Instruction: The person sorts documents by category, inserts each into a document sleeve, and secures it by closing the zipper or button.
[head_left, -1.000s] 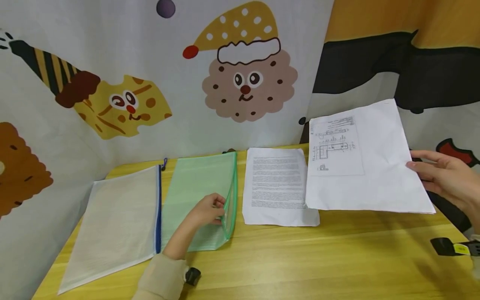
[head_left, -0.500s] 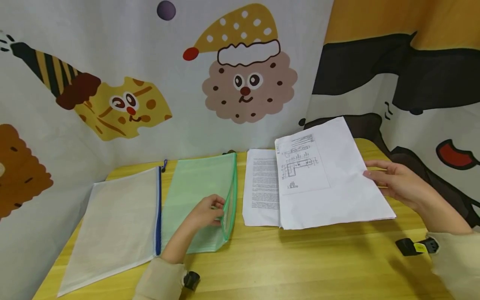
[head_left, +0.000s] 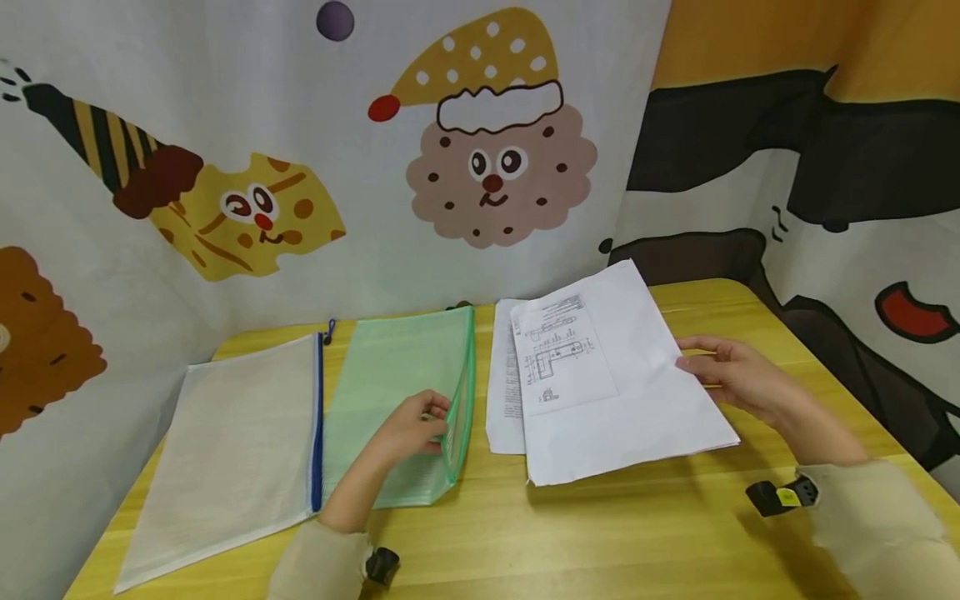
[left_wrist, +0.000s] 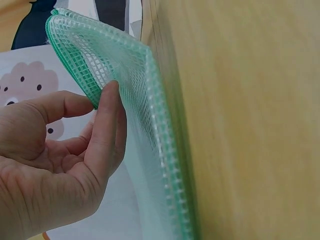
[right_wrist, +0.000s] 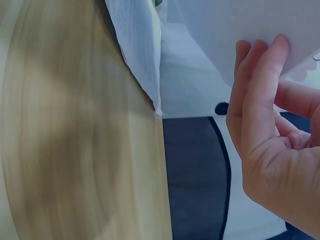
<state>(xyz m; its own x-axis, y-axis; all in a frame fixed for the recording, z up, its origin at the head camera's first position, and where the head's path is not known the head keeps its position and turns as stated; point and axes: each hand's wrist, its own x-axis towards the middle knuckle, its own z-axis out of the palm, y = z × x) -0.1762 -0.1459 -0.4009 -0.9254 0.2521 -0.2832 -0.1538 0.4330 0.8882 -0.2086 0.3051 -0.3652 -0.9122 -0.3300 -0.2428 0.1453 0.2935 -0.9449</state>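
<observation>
My left hand (head_left: 411, 427) pinches the upper layer of a green mesh zipper pouch (head_left: 397, 358) at its right-hand opening. In the left wrist view, thumb and fingers grip the green edge (left_wrist: 75, 75), and the mouth gapes. My right hand (head_left: 738, 375) holds a few white sheets with a line drawing (head_left: 637, 392) by their right edge, thumb on top and fingers beneath. These sheets are tilted above the table and partly cover a printed text page (head_left: 504, 400) lying flat. From below, the right wrist view shows the fingers (right_wrist: 260, 95) under the held sheets.
A whitish mesh pouch (head_left: 232, 450) with a blue zipper (head_left: 317, 425) lies to the left of the green one. The wooden table (head_left: 585, 542) ends against a cartoon-printed curtain (head_left: 300, 67) at the back and sides.
My right hand has carried the drawing sheets leftward and somewhat lower, over the printed page, which is now mostly covered. The left hand stays at the green pouch's opening.
</observation>
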